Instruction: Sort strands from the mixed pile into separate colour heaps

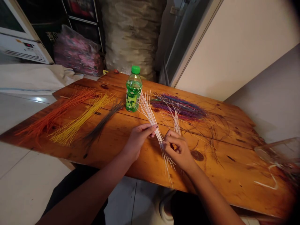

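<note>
My left hand (pixel 140 137) is closed around the middle of a bundle of thin white strands (pixel 150 114), thumb on top. The bundle slants from beside the bottle down toward the table's front edge, its ends fanned out. Lower down, my right hand (pixel 177 148) has its fingers pinched together at the same bundle; whether it grips one strand or several is hidden. Just behind my right hand lies a second group of white strands (pixel 176 120), partly covered by that hand.
On the wooden table (pixel 112 143) lie orange strands (pixel 58 112), yellow strands (pixel 82 120) and grey strands (pixel 103 120) at left. A green-capped bottle (pixel 133 93) stands mid-table. Mixed dark strands (pixel 182 106) lie behind; a clear plastic container (pixel 278 153) is at right.
</note>
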Motion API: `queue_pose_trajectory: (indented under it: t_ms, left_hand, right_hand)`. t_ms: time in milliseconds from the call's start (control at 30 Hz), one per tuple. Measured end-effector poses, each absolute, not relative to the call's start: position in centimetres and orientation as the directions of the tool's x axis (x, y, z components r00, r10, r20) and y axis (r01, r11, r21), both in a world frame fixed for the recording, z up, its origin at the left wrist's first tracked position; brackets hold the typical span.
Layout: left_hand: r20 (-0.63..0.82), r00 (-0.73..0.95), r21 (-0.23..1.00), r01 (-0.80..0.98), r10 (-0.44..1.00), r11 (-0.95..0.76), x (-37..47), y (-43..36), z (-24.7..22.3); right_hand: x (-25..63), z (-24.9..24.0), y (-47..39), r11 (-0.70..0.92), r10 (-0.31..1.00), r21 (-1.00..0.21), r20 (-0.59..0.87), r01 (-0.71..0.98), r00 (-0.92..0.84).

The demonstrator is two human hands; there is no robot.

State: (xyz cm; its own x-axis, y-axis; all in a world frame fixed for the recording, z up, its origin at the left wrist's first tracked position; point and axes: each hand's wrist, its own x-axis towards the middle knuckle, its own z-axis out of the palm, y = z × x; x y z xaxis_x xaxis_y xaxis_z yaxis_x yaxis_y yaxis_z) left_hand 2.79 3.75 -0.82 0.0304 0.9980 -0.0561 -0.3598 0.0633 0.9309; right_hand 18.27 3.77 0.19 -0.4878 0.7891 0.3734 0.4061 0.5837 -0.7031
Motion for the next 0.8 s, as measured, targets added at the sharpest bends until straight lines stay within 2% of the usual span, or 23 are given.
queue_pose_trajectory:
  t_ms: [267, 433, 567, 667, 800]
  left_hand:
    - [-0.044, 0.051, 0.935, -0.35, 0.998, 0.059, 2.7, 3.6, -0.3]
    - [-0.033, 0.06, 0.934, -0.354, 0.998, 0.052, 2.6, 3.5, 0.0]
    - [-0.001, 0.072, 0.95, -0.312, 0.997, 0.023, 2.9, 3.4, -0.1]
    - [0.005, 0.107, 0.964, -0.267, 0.994, 0.024, 3.1, 3.3, -0.4]
    - [-0.02, 0.218, 0.974, -0.215, 0.976, 0.068, 3.3, 3.3, -0.6]
  right_hand:
    - [18.7, 0.3, 3.8, 0.594, 0.732, -0.724, 0.307, 0.351, -0.608]
    - [18.9, -0.2, 4.6, 0.521, 0.789, -0.794, 0.308, 0.313, -0.532]
    - [18.4, -0.8, 4.9, 0.364, 0.873, -0.895, 0.23, 0.26, -0.431]
    - [17.9, -0.9, 4.8, 0.214, 0.875, -0.961, 0.109, 0.174, -0.473]
    - [17.2, -0.7, 4.4, -0.012, 0.816, -0.993, -0.076, 0.116, -0.573]
